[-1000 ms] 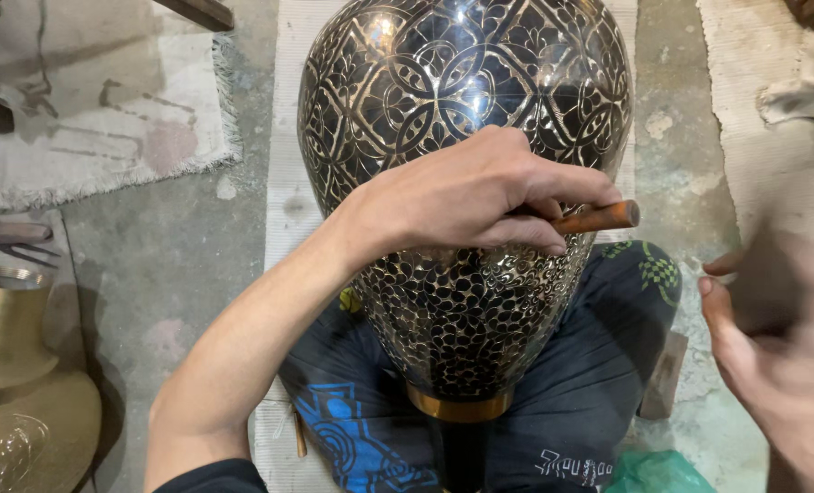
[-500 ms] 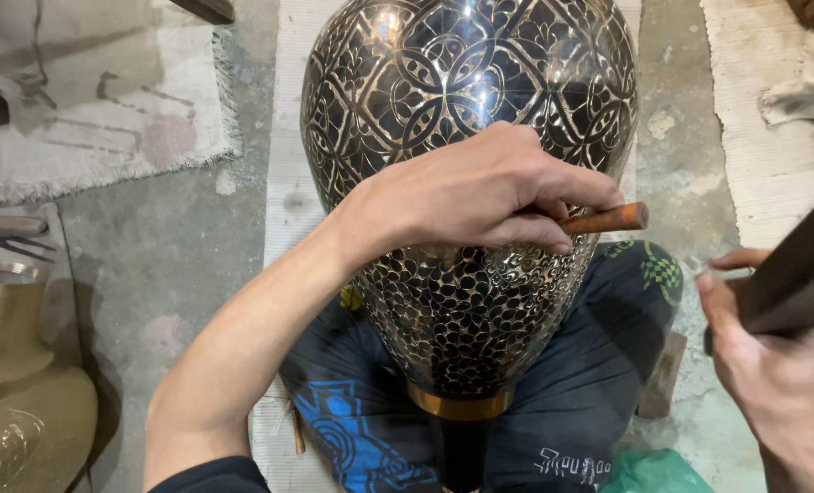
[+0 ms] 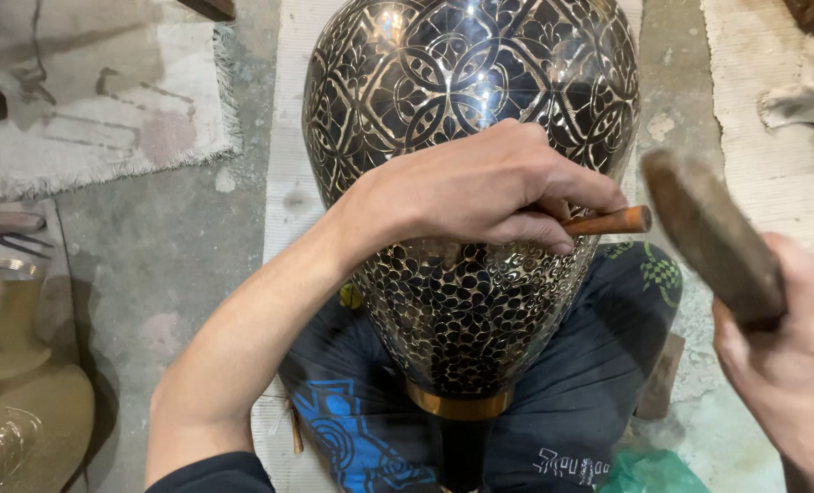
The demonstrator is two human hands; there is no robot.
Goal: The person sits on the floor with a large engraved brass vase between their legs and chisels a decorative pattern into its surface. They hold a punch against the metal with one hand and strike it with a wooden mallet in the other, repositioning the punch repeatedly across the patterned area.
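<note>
The right hand [image 3: 786,365] now raises its mallet [image 3: 713,237] nearer; left hand [image 3: 480,187] grips one chisel [image 3: 608,221] on one vase [image 3: 471,91]

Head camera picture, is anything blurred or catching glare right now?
Head view: the dark wooden mallet in the right hand is motion-blurred; the large black engraved metal vase shows bright glare near its top; the left hand and its copper-coloured chisel look sharp.
</note>
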